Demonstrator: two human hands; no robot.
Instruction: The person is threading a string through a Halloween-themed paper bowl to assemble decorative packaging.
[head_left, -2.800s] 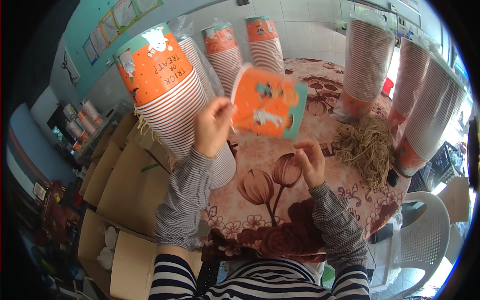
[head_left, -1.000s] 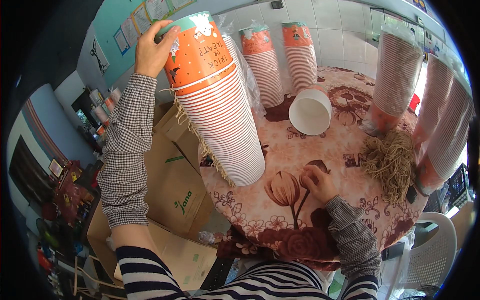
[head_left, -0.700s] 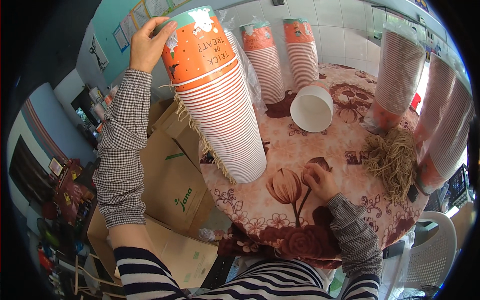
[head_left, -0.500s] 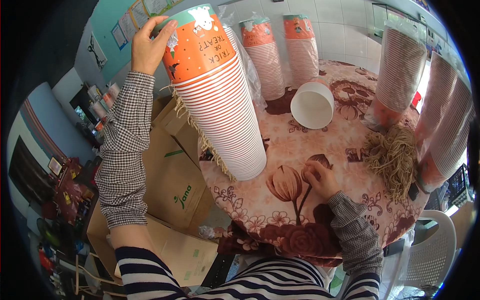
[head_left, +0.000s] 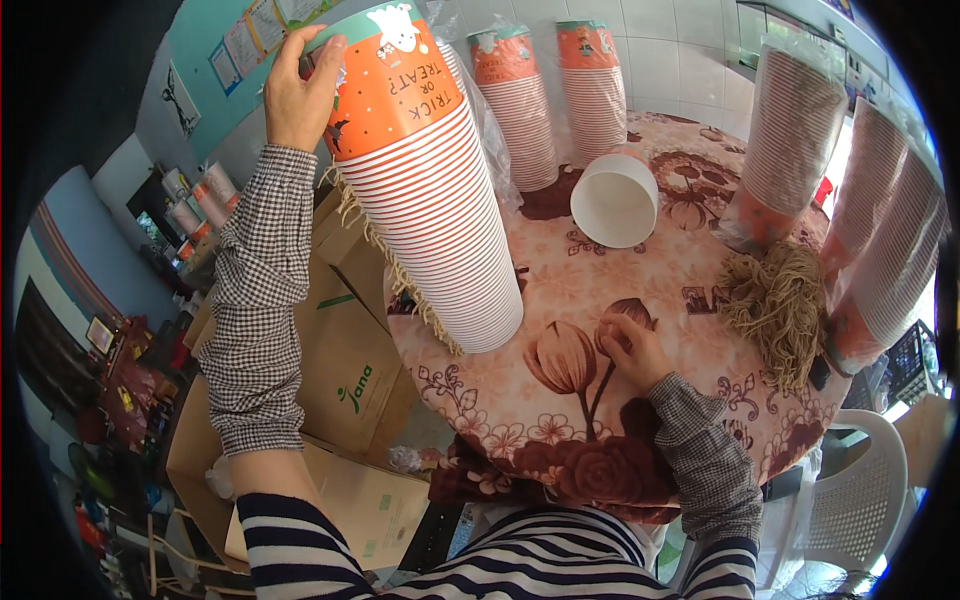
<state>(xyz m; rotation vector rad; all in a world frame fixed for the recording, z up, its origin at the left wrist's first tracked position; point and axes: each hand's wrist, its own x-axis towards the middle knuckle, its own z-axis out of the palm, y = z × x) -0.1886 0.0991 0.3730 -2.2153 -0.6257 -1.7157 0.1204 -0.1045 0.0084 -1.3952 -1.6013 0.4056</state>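
Observation:
A tall stack of orange-and-white paper buckets stands upside down on the table's left part. At its top, my left hand grips the uppermost bucket, thumb on the side and fingers over the edge. My right hand is low over the printed tablecloth, fingers curled together in a pinch. Whether anything is between those fingers is too small to make out. A single bucket lies on its side with its white inside toward me. Beige raffia-like strands hang along the stack's left side.
Plastic-wrapped bucket stacks stand at the back and the right. A bundle of beige strands lies at the table's right. Below on the left sits an open cardboard box; a white plastic chair is at lower right.
The whole view has shifted slightly, moving the table and stacks a little left and up in the picture. Both hands keep nearly the same pose and place relative to the buckets and table.

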